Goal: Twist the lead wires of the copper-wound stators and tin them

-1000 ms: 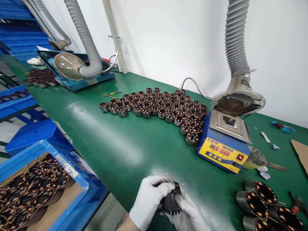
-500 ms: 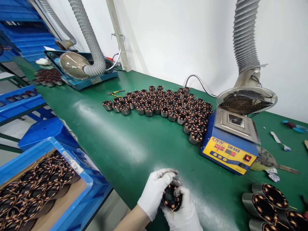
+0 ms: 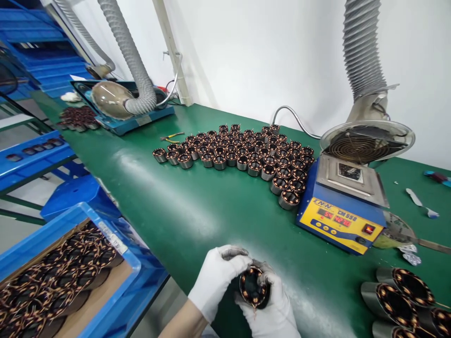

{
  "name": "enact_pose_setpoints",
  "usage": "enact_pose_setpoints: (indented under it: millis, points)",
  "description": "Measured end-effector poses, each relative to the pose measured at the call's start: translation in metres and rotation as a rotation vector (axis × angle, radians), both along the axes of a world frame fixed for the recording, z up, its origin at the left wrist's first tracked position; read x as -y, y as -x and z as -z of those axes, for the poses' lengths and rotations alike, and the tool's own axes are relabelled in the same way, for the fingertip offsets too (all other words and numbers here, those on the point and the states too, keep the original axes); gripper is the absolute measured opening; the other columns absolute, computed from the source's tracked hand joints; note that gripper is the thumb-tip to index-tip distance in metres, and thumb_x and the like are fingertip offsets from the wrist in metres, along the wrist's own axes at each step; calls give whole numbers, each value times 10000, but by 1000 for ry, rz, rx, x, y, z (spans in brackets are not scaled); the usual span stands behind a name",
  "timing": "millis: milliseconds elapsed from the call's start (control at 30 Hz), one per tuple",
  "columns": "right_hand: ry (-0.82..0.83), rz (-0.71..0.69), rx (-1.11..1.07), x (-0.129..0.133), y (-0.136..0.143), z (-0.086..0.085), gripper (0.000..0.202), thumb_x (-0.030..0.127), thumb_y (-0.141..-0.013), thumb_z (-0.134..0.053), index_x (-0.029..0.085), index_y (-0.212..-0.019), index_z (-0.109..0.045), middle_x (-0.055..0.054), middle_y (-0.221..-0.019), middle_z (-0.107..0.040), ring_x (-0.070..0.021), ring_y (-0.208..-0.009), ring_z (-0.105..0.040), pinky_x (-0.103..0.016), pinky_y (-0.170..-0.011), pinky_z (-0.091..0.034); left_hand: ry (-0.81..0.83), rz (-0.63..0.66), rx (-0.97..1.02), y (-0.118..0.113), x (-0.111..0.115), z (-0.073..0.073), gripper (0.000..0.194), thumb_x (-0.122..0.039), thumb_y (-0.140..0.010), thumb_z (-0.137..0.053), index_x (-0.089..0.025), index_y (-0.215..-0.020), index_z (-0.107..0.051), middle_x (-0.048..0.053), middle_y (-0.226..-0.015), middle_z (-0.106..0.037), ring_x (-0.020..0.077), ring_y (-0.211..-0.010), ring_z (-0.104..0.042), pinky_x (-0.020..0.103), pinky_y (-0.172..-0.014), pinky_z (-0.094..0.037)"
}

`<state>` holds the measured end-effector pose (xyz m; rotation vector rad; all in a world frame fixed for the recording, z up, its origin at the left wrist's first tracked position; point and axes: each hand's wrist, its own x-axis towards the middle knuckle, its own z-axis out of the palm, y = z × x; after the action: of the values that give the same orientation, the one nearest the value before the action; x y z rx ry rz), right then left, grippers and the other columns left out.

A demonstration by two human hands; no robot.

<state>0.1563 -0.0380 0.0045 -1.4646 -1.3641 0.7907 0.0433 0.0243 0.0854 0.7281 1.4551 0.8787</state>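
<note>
A ring-shaped motor stator [image 3: 253,303] with copper windings is held low in front of me, its open bore tilted toward the camera. A short bundle of wire sticks out at its lower edge. My right hand [image 3: 273,310], in a white glove, is closed around it, with one digit hooked over the rim into the bore. At the upper left rim, my gloved left hand [image 3: 221,274] has its fingers curled and pressed together against the stator. Dark smudges mark the glove fingertips. Whether a wire end sits between the left fingers is hidden.
Many similar stators [image 3: 243,163] stand grouped on the green table [image 3: 151,197]. Right of them is a blue-yellow solder pot [image 3: 340,223] under an extraction hood [image 3: 366,141]. More stators [image 3: 391,303] stand at lower right. A blue crate [image 3: 132,267] holds wired stators. Pliers [image 3: 172,137] lie farther back.
My left hand has shifted slightly left and down along the stator's rim, with its fingers more curled. The right hand still grips the stator. The view has turned slightly left.
</note>
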Motion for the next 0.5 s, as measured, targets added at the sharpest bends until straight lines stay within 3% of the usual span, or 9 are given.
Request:
enact_pose_setpoints:
  millis: [133,200,333,367,500]
  points:
    - [-24,-41,28,-1,-4,3,547,346,-583,-771,278,-1072,-537,-106,-1081,-644,-313,-989,-596,-466,-866,-447,-34,-14,-6,-3,3,3,107,-216,-514,-707,-161,-571,-635,12,-577,-669,177,-602,-625,258,-595,-495]
    - [-31,-15,17,-1,-3,3,526,363,-591,-766,277,-1058,-540,-106,-1066,-649,-310,-973,-602,-473,-883,-434,-44,-25,-20,0,5,0,123,-202,-515,-700,-161,-619,-648,33,-639,-695,202,-655,-647,279,-634,-512]
    - [-37,4,-31,-1,-1,3,534,383,-599,-764,278,-1066,-530,-108,-1081,-640,-312,-988,-599,-466,-877,-441,-56,3,-28,3,6,-8,619,-118,-369,-758,-147,-977,-644,100,-997,-703,272,-977,-624,311,-808,-515]
    - [-51,-18,-14,-2,-2,3,543,375,-593,-770,278,-1068,-526,-106,-1080,-640,-311,-981,-604,-456,-860,-455,-57,35,-30,2,5,-10,625,-125,-373,-764,-146,-987,-646,98,-998,-703,272,-973,-624,311,-805,-514]
    - [-178,-65,141,-6,-7,-1,471,365,-619,-749,268,-1018,-519,-90,-1018,-661,-271,-863,-647,-404,-778,-511,-60,88,20,-6,-1,-10,142,-208,-532,-714,-127,-646,-690,50,-631,-693,207,-653,-631,279,-619,-487]
